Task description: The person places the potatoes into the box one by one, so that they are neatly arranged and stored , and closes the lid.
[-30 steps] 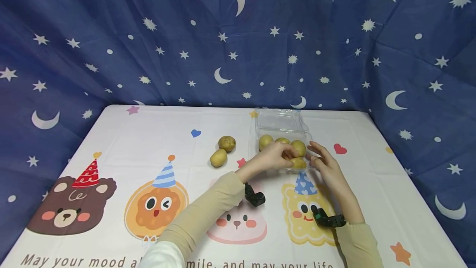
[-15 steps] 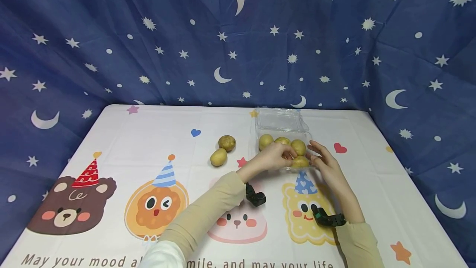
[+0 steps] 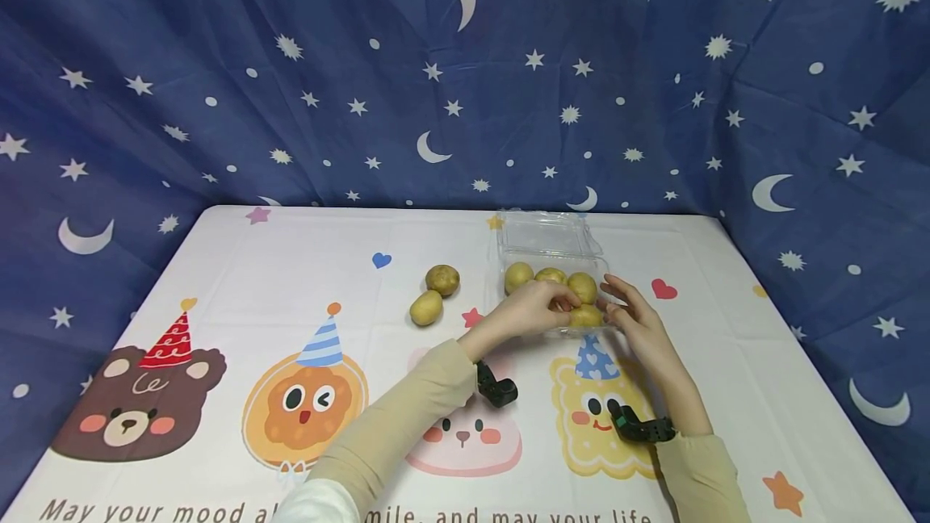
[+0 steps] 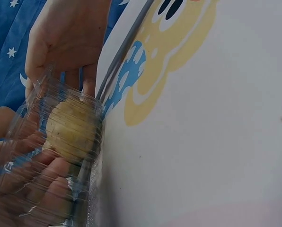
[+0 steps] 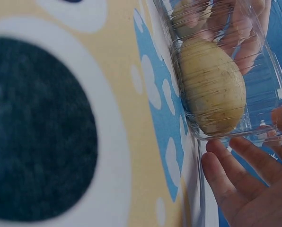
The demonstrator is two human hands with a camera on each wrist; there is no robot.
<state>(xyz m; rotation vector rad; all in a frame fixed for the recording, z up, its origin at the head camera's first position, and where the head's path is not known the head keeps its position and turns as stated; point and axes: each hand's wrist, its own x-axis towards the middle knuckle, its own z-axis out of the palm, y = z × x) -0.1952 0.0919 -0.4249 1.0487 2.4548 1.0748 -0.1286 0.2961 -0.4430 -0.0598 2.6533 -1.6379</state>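
Note:
A yellow potato [image 3: 585,315] lies in the front right corner of a clear plastic clamshell box [image 3: 607,265], whose lid stands open at the back. My left hand [image 3: 536,307] reaches into the box, with its fingertips against that potato's left end. Through the ribbed wall the left wrist view has the same potato [image 4: 71,130] with fingertips beside it. My right hand [image 3: 643,331] stands outside the right wall with spread fingers touching the box. Behind are more potatoes [image 3: 581,288]. The box's front left part is hidden under my left hand; another potato [image 5: 183,21] partly shows there.
Two loose potatoes, one darker [image 3: 442,280] and one lighter [image 3: 426,308], touch each other left of the box. A white cartoon-printed cloth [image 3: 291,257] covers the table. A blue star-and-moon curtain [image 3: 327,135] hangs around its back and sides.
The front right potato has shifted slightly right in the box, and more of it shows beside my left fingers. Both hands have stayed nearly in place.

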